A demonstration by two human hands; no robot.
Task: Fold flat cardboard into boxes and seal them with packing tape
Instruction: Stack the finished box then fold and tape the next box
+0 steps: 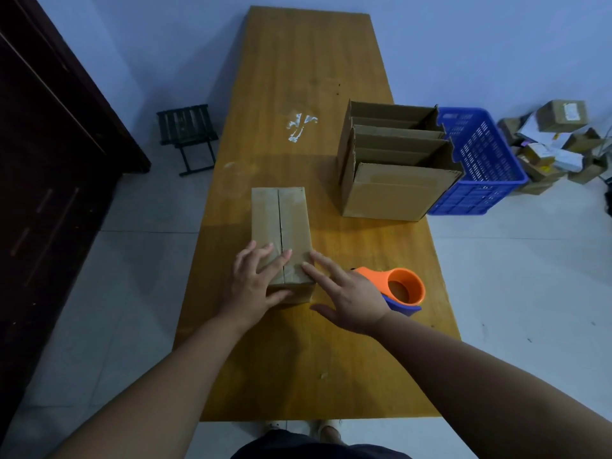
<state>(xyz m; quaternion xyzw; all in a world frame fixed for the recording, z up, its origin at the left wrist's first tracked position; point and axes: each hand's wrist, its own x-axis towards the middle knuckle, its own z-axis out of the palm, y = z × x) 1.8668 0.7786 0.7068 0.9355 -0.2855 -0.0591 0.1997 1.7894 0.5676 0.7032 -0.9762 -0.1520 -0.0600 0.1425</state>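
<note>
The small box (pixel 281 240) lies flaps shut on the tabletop (pixel 298 77), and a strip of clear tape runs along its centre seam. My left hand (pixel 255 283) rests on the near end of the box, fingers straight and flat across the top and thumb against the end face. My right hand (pixel 347 293) is spread wide, its fingers (pixel 309 268) touching the box's right edge and holding nothing. Just right of the box, partly behind my right hand, sits the orange tape dispenser (pixel 402 288). Beyond the box to the right stands a big open carton (pixel 390 193); upright cardboard fills it in rows. A blue crate (pixel 480 160) is farther right of the box, touching that carton; I cannot tell what it holds. Tape scraps (pixel 301 125) stick to the tabletop beyond the box.
</note>
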